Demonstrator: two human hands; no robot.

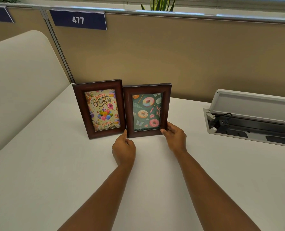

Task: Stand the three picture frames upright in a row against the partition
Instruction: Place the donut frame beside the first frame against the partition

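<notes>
Head view: two dark-brown wooden picture frames stand upright on the white table [55,164] near the tan partition [171,55], long axes vertical. The balloon birthday frame [99,108] stands left, touching the doughnut-print frame [146,110]. The left hand [123,150] pinches the doughnut frame's lower-left corner; the right hand [175,136] grips its lower-right corner, fingers closed on it. No third frame is visible.

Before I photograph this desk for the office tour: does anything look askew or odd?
Mostly tidy. The dark wooden Happy Birthday frame leans left, not parallel to the matching doughnut frame that both hands hold. The grey cable box lid on the right stands open.
</notes>
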